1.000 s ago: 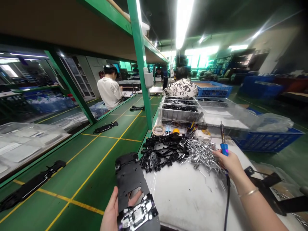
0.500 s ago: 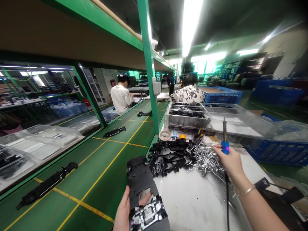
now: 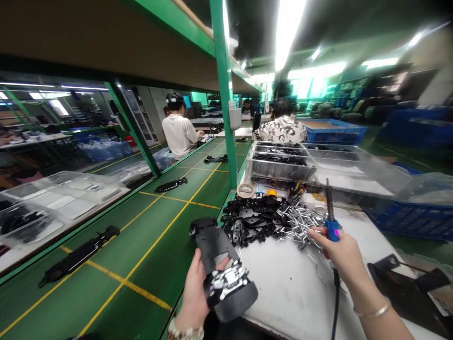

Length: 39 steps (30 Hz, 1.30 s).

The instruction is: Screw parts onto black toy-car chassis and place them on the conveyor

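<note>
My left hand is closed round the side of a black plastic toy-car chassis, which is tilted. A silver metal assembly sits near the chassis's lower end. My right hand grips a corded soldering iron with a blue handle; its metal shaft points up and its black cord hangs below the hand. Behind the right fingers lies a heap of bent silver metal rods. To the left of the rods is a pile of flat black plates. Whether the right fingertips touch a rod is unclear.
A green conveyor with yellow lines carries several black chassis on my left. A green post rises between belt and white table. Clear bins and a tape roll stand behind. Co-workers sit farther off.
The chassis in my left hand has tipped and shifted slightly up and right, showing more of its lower end. My right hand and soldering iron have moved slightly down. The view has shifted a little.
</note>
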Tool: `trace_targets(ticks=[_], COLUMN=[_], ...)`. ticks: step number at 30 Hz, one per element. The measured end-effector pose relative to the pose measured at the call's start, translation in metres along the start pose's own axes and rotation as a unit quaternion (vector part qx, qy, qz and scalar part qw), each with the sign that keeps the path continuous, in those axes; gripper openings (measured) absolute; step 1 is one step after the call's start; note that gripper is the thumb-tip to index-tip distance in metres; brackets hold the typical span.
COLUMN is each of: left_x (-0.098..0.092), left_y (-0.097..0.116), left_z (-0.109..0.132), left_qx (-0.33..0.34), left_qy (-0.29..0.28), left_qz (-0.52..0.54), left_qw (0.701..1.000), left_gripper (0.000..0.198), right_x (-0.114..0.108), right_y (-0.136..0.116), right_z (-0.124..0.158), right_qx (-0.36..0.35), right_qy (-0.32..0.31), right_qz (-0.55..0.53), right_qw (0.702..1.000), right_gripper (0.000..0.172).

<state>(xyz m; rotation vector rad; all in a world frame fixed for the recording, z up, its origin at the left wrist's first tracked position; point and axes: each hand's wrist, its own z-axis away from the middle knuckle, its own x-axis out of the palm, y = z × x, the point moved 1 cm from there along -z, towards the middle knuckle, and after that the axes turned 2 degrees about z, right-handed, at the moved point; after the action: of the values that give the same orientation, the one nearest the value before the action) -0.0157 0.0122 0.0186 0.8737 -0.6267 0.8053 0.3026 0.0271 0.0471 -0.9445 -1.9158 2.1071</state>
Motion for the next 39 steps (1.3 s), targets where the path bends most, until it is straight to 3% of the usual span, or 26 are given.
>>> trace_targets(ticks=[2, 5, 9, 16, 26, 34, 39], left_x=[0.024, 0.053, 0.070, 0.074, 0.068, 0.069, 0.065], left_y=[-0.001, -0.003, -0.007, -0.015, -0.026, -0.024, -0.027], left_z=[-0.004, -0.016, -0.029, -0.028, -0.030, -0.027, -0.030], left_qx=[0.033, 0.074, 0.099, 0.106, 0.079, 0.086, 0.115], left_qy=[0.013, -0.023, -0.045, -0.052, -0.072, -0.066, -0.039], left_qz=[-0.005, 0.002, 0.010, 0.015, -0.001, -0.007, -0.029], left_qw=[0.999, 0.997, 0.994, 0.993, 0.994, 0.994, 0.992], left_gripper=[0.050, 0.038, 0.034, 0.034, 0.039, 0.034, 0.018], right_x=[0.013, 0.037, 0.058, 0.065, 0.078, 0.076, 0.076], right_y=[-0.009, -0.019, -0.025, -0.029, -0.033, -0.025, -0.028], right_z=[0.023, 0.057, 0.087, 0.098, 0.090, 0.090, 0.088], right_qx=[-0.007, -0.012, -0.018, -0.051, -0.067, -0.110, -0.154], right_qy=[-0.038, -0.112, -0.171, -0.184, -0.224, -0.265, -0.298], right_qz=[-0.007, -0.013, -0.018, -0.026, -0.043, -0.030, -0.015], right_qw=[0.999, 0.994, 0.985, 0.981, 0.971, 0.958, 0.942], right_gripper=[0.044, 0.042, 0.038, 0.033, 0.033, 0.030, 0.023])
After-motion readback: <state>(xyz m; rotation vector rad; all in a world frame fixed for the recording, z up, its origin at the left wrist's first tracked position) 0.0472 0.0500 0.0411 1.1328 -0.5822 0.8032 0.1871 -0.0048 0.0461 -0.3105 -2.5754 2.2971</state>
